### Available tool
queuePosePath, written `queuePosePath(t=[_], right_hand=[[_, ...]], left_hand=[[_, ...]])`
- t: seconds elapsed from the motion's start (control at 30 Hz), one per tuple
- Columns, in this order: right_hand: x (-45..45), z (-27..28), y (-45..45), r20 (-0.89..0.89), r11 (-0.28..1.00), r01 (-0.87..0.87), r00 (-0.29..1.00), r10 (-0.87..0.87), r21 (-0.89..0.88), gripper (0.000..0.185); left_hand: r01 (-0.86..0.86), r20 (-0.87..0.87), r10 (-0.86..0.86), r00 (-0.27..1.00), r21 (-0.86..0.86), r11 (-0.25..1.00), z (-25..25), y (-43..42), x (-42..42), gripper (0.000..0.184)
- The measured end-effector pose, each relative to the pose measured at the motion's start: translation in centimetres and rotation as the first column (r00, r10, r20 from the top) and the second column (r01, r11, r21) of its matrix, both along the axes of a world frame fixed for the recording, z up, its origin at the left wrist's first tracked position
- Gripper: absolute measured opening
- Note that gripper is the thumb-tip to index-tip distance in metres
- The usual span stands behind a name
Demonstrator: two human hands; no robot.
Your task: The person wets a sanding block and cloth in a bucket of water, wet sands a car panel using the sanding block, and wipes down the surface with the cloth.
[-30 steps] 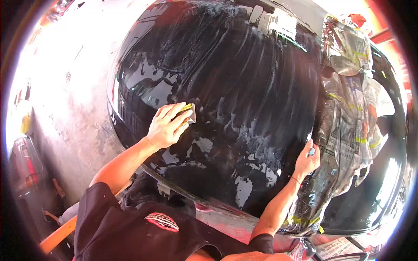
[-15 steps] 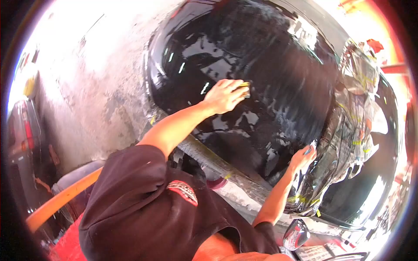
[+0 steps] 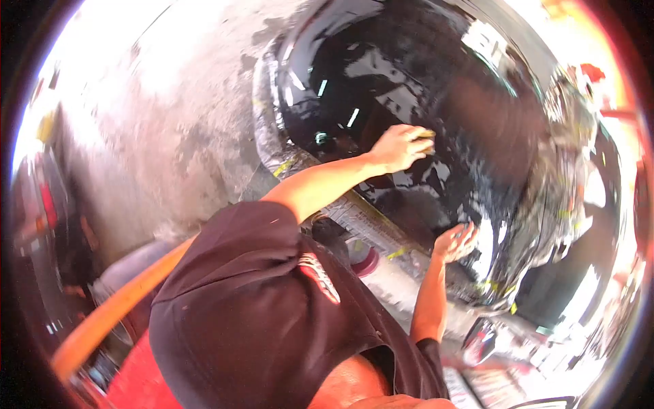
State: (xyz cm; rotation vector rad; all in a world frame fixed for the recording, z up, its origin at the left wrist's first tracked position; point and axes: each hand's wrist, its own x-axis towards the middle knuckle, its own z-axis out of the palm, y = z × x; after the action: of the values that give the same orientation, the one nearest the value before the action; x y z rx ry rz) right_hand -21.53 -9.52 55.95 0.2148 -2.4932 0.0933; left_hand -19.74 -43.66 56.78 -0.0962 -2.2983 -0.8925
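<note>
A glossy, wet-looking black car panel [image 3: 381, 129] curves out in front of me. My left hand [image 3: 400, 148] rests on its middle, fingers bent over a small yellow-edged pad [image 3: 426, 142]. Most of that pad is hidden under the fingers. Lower and to the right, my right hand [image 3: 455, 243] is curled at the panel near bright reflections. Something small and bluish shows between its fingers, too blurred to name.
Crumpled masking sheet [image 3: 555, 198] with yellow tape covers the car on the right. A wrapped strip [image 3: 354, 211] edges the panel nearest me. An orange bar [image 3: 122, 307] slants at lower left, beside a dark vehicle [image 3: 44, 225]. Stained concrete floor [image 3: 184, 136] lies left.
The view has shifted, so the car and my body sit differently in it. My left hand still holds the pad against the panel. My right hand has moved left, away from the masking sheet.
</note>
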Motion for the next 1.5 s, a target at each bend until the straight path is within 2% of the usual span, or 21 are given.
queuePosePath(t=[0.2,0.27,0.33,0.47,0.63,0.7,0.73,0.77,0.8,0.83,0.87,0.9,0.93,1.0,1.03,1.07,1.1,1.17,1.23,1.4,1.5], right_hand=[[-0.4,-0.2,-0.1,-0.088,0.997,-0.004,0.996,-0.003,-0.079,0.032],[-0.2,0.5,-0.4,-0.049,0.995,0.052,0.997,-0.056,-0.079,0.032],[-0.4,-0.1,-0.2,-0.035,0.989,0.097,0.994,-0.101,-0.109,0.031],[-0.3,-0.6,-0.1,-0.044,0.982,0.122,0.991,-0.129,-0.144,0.029],[-0.2,0.0,0.1,-0.03,0.953,0.074,0.996,-0.087,-0.293,0.021],[0.7,1.8,-0.2,0.069,0.8,0.076,0.997,-0.044,-0.595,0.016],[2.6,5.1,-1.0,0.238,0.665,0.227,0.968,-0.076,-0.711,0.015],[4.2,6.3,-0.3,0.341,0.514,0.225,0.929,0.143,-0.828,0.016],[6.3,6.8,-0.1,0.278,0.375,0.132,0.888,0.366,-0.917,0.025],[8.1,7.6,0.5,0.434,0.421,0.238,0.77,0.468,-0.875,0.044],[9.7,7.3,0.9,0.364,0.455,0.112,0.774,0.518,-0.884,0.056],[11.1,7.6,1.6,0.474,0.431,0.25,0.682,0.558,-0.867,0.054],[12.2,6.4,2.5,0.47,0.23,0.421,0.658,0.588,-0.877,0.055],[14.1,5.3,6.2,0.456,0.034,0.594,0.577,0.678,-0.804,0.051],[15.0,4.9,7.8,0.454,0.015,0.598,0.591,0.667,-0.801,0.051],[15.9,4.6,9.4,0.616,0.115,0.703,0.518,0.594,-0.702,0.052],[17.2,4.3,11.2,0.755,0.197,0.794,0.422,0.502,-0.574,0.053],[22.6,-3.8,13.8,0.826,0.464,0.747,0.561,-0.056,-0.476,0.058],[25.7,-7.1,16.2,0.904,0.385,0.869,0.394,-0.163,-0.31,0.072],[30.7,-11.2,16.1,0.921,0.36,0.903,0.325,-0.214,-0.235,0.07],[33.1,-14.1,14.1,0.867,0.159,0.956,0.291,-0.405,-0.246,0.064]], left_hand=[[-0.067,0.209,0.047,0.977,0.089,0.994,1.5,0.2,8.1,0.044],[-0.115,0.374,-0.059,0.926,0.426,0.897,1.8,0.8,10.7,0.048],[-0.135,0.365,-0.06,0.929,0.485,0.864,1.1,1.1,12.3,0.057],[-0.035,0.346,-0.036,0.938,0.196,0.98,2.2,1.6,12.1,0.066],[0.01,0.334,-0.071,0.94,0.181,0.983,4.4,5.8,8.6,0.062],[0.072,0.294,-0.112,0.949,0.144,0.987,5.7,8.3,7.6,0.059],[0.124,0.285,-0.145,0.948,0.092,0.988,6.0,9.5,7.5,0.06],[0.171,0.285,-0.187,0.94,0.079,0.982,6.2,11.0,7.7,0.062],[0.22,0.283,-0.23,0.931,0.066,0.973,6.4,12.7,7.7,0.064],[0.306,0.276,-0.31,0.91,0.058,0.95,5.9,14.4,7.9,0.069],[0.378,0.331,-0.396,0.857,0.12,0.918,5.6,16.3,8.4,0.073],[0.454,0.318,-0.471,0.823,0.133,0.881,5.4,17.9,9.0,0.076],[0.529,0.302,-0.546,0.782,0.142,0.836,5.3,19.3,9.4,0.079],[0.626,0.427,-0.681,0.595,0.285,0.726,5.1,20.9,10.0,0.084],[0.702,0.45,-0.719,0.529,0.244,0.669,4.9,21.7,9.8,0.088],[0.721,0.457,-0.733,0.504,0.245,0.649,4.7,22.2,9.4,0.088],[0.68,0.491,-0.611,0.621,0.05,0.732,5.2,22.4,8.7,0.09],[0.543,0.473,-0.402,0.784,-0.21,0.813,3.7,21.3,6.4,0.094],[0.379,0.552,-0.075,0.83,-0.461,0.802,2.4,19.0,4.1,0.088],[0.545,0.635,-0.166,0.755,-0.466,0.697,0.9,14.8,2.3,0.099],[0.558,0.65,-0.177,0.739,-0.444,0.701,0.4,14.0,2.6,0.101]])
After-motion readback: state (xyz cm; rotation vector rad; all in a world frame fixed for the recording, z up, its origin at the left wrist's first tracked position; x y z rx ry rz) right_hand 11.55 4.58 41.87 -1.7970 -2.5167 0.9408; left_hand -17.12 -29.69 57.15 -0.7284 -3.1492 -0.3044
